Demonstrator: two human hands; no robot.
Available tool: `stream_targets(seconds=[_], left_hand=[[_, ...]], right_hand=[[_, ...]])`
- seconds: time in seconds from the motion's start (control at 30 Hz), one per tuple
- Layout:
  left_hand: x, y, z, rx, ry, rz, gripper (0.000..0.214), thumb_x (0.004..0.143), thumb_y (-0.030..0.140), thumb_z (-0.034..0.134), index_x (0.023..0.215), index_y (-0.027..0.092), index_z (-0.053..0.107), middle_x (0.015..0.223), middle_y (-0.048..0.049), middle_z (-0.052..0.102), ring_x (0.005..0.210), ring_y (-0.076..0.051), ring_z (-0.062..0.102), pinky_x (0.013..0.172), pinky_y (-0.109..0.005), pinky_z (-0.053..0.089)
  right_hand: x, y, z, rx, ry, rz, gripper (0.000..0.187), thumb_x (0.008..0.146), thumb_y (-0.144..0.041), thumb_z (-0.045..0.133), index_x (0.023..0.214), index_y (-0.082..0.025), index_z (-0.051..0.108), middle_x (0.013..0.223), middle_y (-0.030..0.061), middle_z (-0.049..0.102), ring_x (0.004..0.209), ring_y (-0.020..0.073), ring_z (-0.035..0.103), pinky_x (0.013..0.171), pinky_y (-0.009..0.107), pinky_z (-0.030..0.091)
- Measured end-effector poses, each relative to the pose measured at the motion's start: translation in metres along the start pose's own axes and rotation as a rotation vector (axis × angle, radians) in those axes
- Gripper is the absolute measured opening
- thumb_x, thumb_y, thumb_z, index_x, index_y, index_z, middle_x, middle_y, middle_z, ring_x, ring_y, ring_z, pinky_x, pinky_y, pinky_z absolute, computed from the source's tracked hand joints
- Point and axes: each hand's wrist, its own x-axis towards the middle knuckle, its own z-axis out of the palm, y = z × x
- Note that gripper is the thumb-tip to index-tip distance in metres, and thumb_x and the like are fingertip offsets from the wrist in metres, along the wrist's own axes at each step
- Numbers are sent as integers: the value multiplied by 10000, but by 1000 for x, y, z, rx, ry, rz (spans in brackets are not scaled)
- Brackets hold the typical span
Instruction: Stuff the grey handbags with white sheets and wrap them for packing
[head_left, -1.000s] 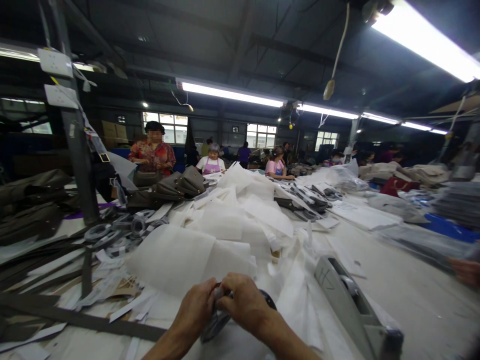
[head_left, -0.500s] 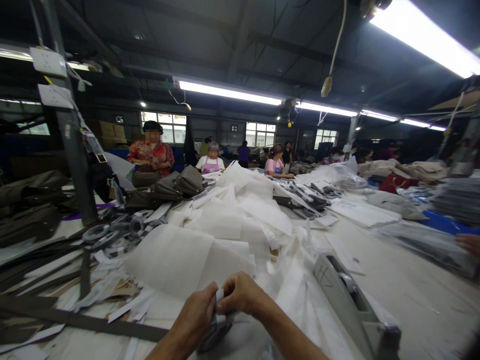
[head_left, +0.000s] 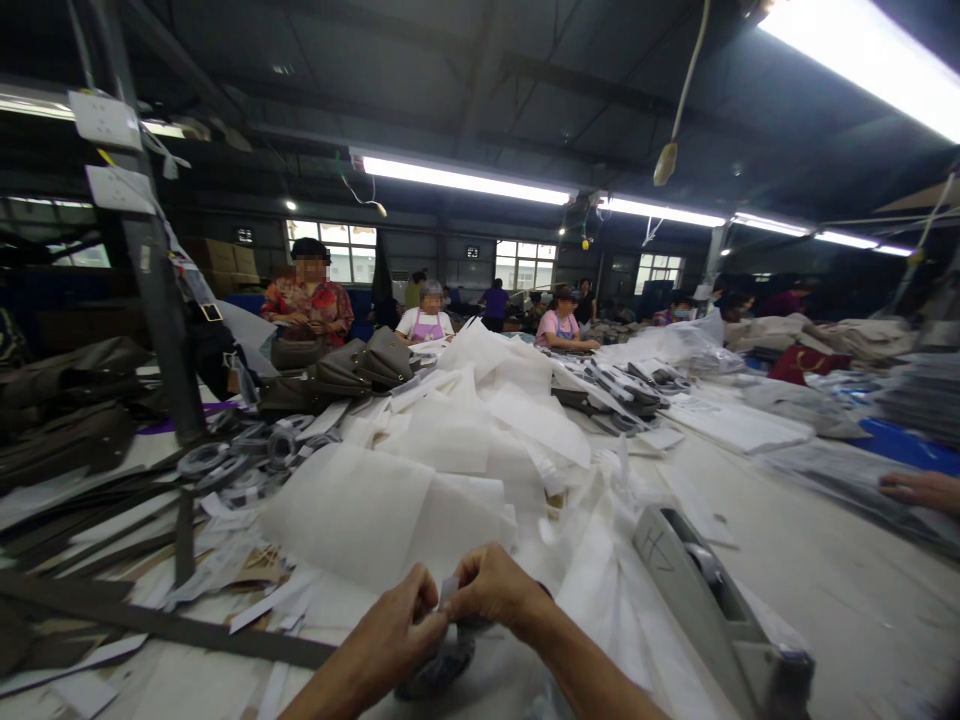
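Note:
Low in the middle, my left hand (head_left: 405, 622) and my right hand (head_left: 491, 590) meet fingertip to fingertip. Both are closed in a pinch around a short white strip (head_left: 448, 588), whose end sticks up between them. Right below my fingers is a dark coiled strap (head_left: 439, 672), partly wrapped in something clear and shiny. My hands and forearms cover much of it, so how the strip joins the coil is hidden. Just behind my hands spreads a heap of thin white sheets (head_left: 480, 430).
A grey tape dispenser (head_left: 705, 580) stands to my right. Coiled straps (head_left: 217, 460), dark strips (head_left: 172, 635) and paper scraps lie left. Dark bags (head_left: 360, 365) sit beyond. A co-worker's hand (head_left: 919, 490) rests on clear plastic at far right; other people work behind.
My left fingers and thumb have shifted around the white strip, and it shows less between my hands. The co-worker's hand at the right has come further into view.

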Motion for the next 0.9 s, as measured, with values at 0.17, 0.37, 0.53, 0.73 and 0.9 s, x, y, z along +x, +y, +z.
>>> stream_targets(seconds=[0.17,0.37,0.53,0.73,0.9], left_hand=[[5,-14,7,-287,-69,-81,321,653,476,644,702,197,493,608,43,489,597,-131,443,552,-254,287],[1,-12,15,-467,-58,-151,279,562,364,675,712,181,528,563,51,510,522,-109,424,508,-244,275],[2,-15,18,-515,-42,-109,234,551,275,686,717,168,559,628,44,549,590,-114,462,551,-241,300],[2,-15,18,-518,-27,-83,225,556,255,692,720,172,561,635,51,551,604,-117,462,548,-240,288],[4,-18,17,-556,-23,-130,201,572,251,682,706,176,552,570,66,509,531,-99,416,516,-240,247]], right_hand=[[-3,1,-2,17,-34,-7,191,439,-180,794,538,-145,635,431,-81,484,443,54,371,442,205,254],[-11,-3,-16,13,-205,-33,236,510,-329,795,614,-135,708,481,-40,553,470,76,437,469,212,315],[-13,-9,-21,-26,-272,-53,280,562,-369,781,700,-128,743,530,-27,590,492,76,461,496,206,347],[-11,-18,-20,-199,-255,-103,207,616,-330,722,659,-128,736,508,-20,592,482,97,494,498,213,394],[-17,-28,-12,-479,-121,-284,148,659,-154,611,678,-153,758,559,1,658,524,128,555,509,224,358]])
